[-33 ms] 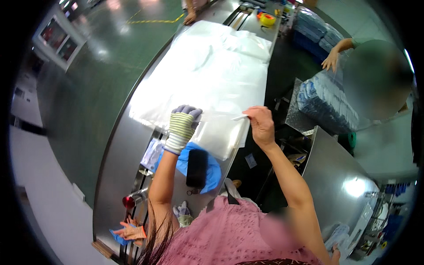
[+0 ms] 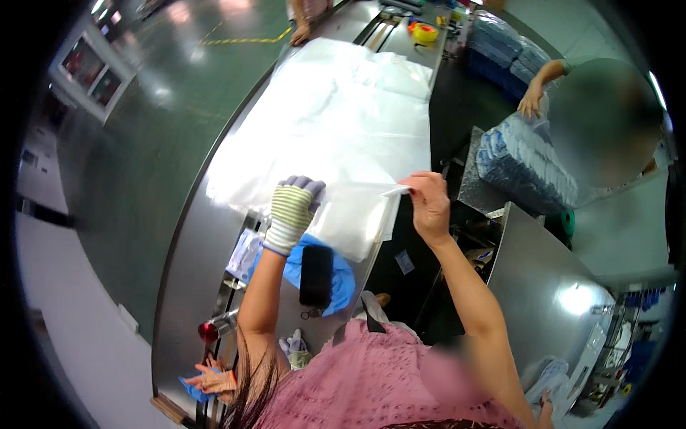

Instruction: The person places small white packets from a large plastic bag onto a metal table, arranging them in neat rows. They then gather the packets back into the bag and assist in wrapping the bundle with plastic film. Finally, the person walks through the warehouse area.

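Closest in, the left hand (image 2: 291,211), in a striped glove, pinned one edge of the clear plastic bag (image 2: 354,218) while the bare right hand (image 2: 429,204) pinched its far corner, stretching it taut just above the steel table (image 2: 193,236). Behind it lay a spread of white sheeting (image 2: 336,121), and further right a co-worker's hand (image 2: 530,106) rested on a stack of blue-white packs (image 2: 525,168).

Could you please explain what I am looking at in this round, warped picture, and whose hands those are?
The picture comes from a wide fisheye camera worn on a person's head, looking down, so straight edges bend near the rim. The two forearms rising from the bottom are that person's own. The left hand, in a striped work glove, and the bare right hand hold a clear plastic bag between them over a long metal table. On the table lie a large white sheet, a blue cloth with a black oblong object on it, and a yellow tape roll at the far end. The hand on the blue-white bundles at right is a co-worker's.
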